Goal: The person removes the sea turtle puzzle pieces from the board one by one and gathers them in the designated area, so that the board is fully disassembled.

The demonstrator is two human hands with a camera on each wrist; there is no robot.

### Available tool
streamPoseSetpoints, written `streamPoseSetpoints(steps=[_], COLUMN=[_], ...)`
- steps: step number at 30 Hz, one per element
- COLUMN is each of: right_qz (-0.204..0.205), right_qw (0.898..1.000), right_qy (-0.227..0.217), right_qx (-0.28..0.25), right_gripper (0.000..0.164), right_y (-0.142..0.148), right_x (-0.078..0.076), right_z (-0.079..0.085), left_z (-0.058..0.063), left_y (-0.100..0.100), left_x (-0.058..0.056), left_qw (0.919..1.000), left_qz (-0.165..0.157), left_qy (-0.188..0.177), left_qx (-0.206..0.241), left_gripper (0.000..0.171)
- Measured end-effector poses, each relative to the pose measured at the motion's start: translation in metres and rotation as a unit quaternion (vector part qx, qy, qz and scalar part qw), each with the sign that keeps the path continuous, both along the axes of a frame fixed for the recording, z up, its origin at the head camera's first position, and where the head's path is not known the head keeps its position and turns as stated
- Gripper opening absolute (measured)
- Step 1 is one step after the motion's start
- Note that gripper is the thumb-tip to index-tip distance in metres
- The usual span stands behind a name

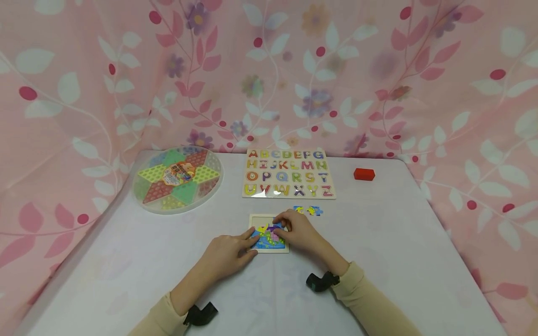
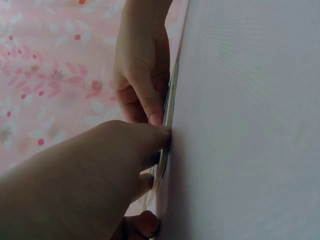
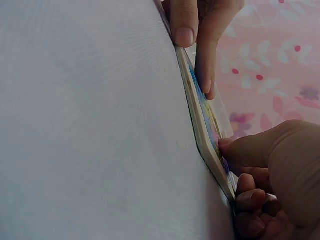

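Observation:
A small jigsaw puzzle (image 1: pixel 267 241) in a pale wooden frame lies on the table, its picture mostly blue, green and purple. Over its left side reaches my left hand (image 1: pixel 230 251), with fairly straight fingers pressing on the picture and the thumb at the near edge. My right hand (image 1: pixel 297 229) is bent over the upper right part, thumb and index finger pinching a blue-and-purple puzzle piece (image 1: pixel 278 225). In the right wrist view, the right thumb (image 3: pixel 227 145) touches the puzzle surface. Bare backing (image 1: pixel 261 220) shows along the frame's far side.
Two loose puzzle pieces (image 1: pixel 314 211) lie just beyond the right hand. Behind them is an alphabet board (image 1: pixel 289 173). A round game board (image 1: pixel 178 179) sits at the back left, and a red block (image 1: pixel 364 174) at the back right. Patterned cloth (image 1: pixel 269 84) hangs behind the table.

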State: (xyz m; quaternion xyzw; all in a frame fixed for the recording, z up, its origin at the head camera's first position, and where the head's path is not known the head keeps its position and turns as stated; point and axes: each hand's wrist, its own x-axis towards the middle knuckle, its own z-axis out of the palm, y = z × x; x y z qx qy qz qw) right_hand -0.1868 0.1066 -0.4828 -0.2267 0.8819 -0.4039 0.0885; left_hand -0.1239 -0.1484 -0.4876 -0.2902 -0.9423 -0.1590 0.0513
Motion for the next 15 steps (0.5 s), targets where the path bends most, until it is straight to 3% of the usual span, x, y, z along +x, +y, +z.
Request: streamPoseSetpoints(steps=[15], right_qz=[-0.021], right_qw=[0.999], right_qy=[0.012], right_qx=[0.023], right_gripper=[0.015], right_y=[-0.0006], right_x=[0.0022], right_z=[-0.0019], left_z=[0.0019], left_y=[0.0013], left_x=[0.0015], left_qw=[1.0], left_qz=[0.001], left_qy=[-0.002], left_qx=[0.001], left_gripper=[0.041])
